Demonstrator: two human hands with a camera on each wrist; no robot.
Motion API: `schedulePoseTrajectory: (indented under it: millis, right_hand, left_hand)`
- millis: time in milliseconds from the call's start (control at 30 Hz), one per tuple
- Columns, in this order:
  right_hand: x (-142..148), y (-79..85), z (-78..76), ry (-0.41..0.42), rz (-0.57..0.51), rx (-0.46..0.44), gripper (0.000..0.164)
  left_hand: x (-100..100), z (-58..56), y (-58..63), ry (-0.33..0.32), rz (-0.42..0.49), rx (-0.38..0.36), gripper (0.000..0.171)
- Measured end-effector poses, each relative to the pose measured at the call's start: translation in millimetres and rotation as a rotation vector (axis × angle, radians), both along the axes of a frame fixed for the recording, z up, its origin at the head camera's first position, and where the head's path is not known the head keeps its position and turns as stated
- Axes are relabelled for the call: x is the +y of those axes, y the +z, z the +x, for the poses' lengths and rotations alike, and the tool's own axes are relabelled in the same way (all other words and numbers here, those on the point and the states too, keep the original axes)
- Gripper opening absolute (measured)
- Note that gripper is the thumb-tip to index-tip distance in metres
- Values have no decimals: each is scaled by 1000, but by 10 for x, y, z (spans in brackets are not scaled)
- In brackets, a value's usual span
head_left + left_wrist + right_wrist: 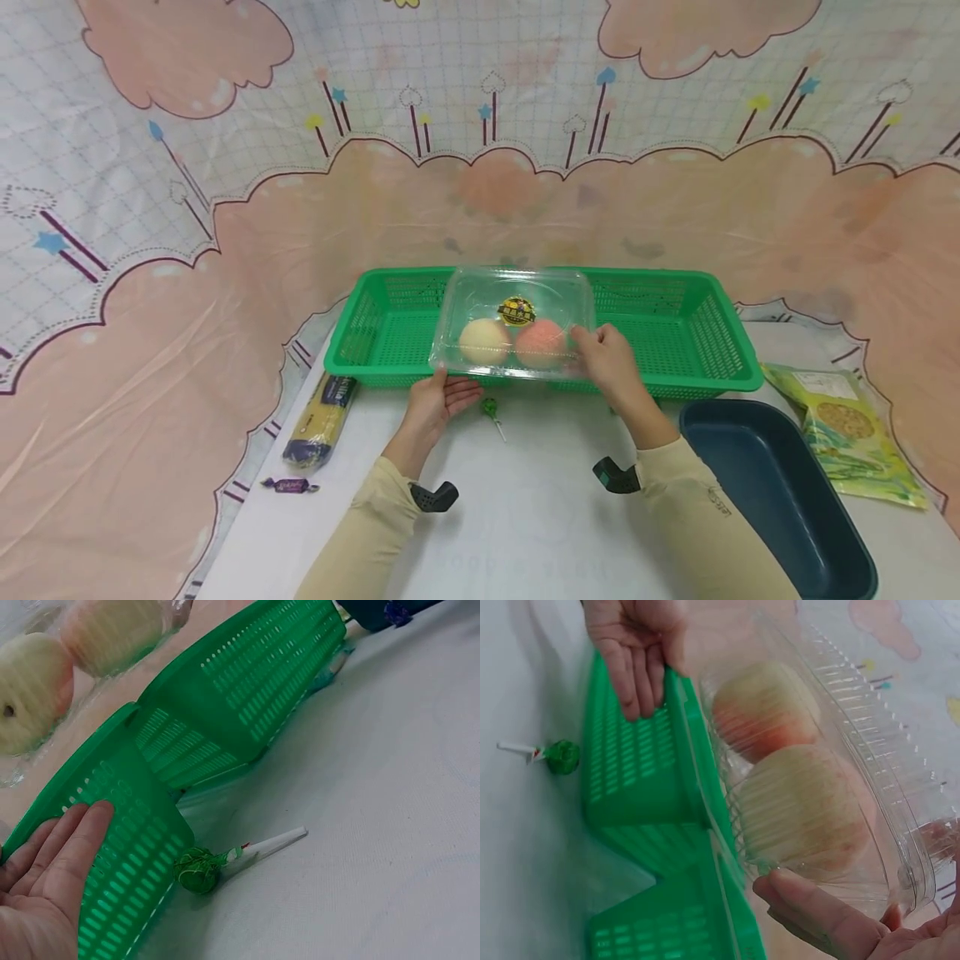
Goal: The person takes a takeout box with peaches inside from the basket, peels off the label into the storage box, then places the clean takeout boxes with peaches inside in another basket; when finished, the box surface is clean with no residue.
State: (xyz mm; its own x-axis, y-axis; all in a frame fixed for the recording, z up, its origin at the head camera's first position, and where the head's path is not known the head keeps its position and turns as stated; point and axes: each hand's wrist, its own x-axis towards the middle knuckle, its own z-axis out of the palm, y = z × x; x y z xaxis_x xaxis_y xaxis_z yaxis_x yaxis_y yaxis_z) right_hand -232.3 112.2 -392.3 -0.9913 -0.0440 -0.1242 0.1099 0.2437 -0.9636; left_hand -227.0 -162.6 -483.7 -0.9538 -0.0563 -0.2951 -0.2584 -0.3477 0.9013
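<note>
beige sleeves [360,533] are nearest the camera, reaching in from 7 and 5 o'clock towards a clear container [513,329] at 12 o'clock, straight ahead of my hands. its long axis runs from 9 to 3 o'clock, the same way as the row of 2 green baskets below it, a left basket [378,333] and a right basket [682,333]. it hangs across the middle of that row, over the near rims; i cannot tell whether it touches them. inside lie 2 peaches [483,343], side by side.

my right hand [611,362] pinches the container at its 4 o'clock edge, thumb above, fingers beneath. my left hand [442,400] is at the 7 o'clock corner, fingers straight and palm showing, just beside the left basket's wall; i cannot tell how much weight it takes. both hands are close, but i judge the right has the surer hold. a green lollipop [490,408] lies on the desk [555,500] at the container's 6 o'clock.
</note>
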Motion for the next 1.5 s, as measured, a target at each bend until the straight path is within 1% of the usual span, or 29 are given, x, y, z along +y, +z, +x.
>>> schedulePoseTrajectory:
  millis: [133,267,367,467,600,667,900,1067,1133,1233,1333,1500]
  right_hand:
    - [77,-31,64,-6,-8,-8,35]
    - [122,-37,127,-11,-45,-12,36]
    - [163,-50,181,-21,-34,-22,37]
    - [200,-73,239,-26,16,-19,37]
    - [246,-106,309,-48,51,-15,36]
    - [269,-123,339,-60,46,-21,35]
    - [328,-168,470,-57,42,-25,33]
    - [358,-214,598,-72,116,-23,33]
    - [364,-233,646,-80,136,-32,33]
    - [366,-261,707,-84,131,-44,32]
    - [370,-293,768,-83,98,-53,30]
    - [387,-341,870,-101,114,-34,27]
  left_hand:
    - [6,-3,-15,-2,-11,9,56]
    - [13,-19,-17,4,15,5,57]
    - [19,-42,-16,15,36,-9,58]
    - [18,-51,-16,22,46,-11,61]
    - [14,-49,-11,18,18,-17,61]
    - [12,-45,-6,21,-7,-29,61]
    - [7,-44,-11,60,-95,-67,57]
    - [0,-38,-19,71,-144,-85,56]
    - [-2,-34,-19,71,-151,-87,57]
    - [-5,-31,-19,66,-157,-80,60]
    - [-6,-32,-23,59,-150,-79,62]
    - [-2,-33,-20,59,-142,-85,64]
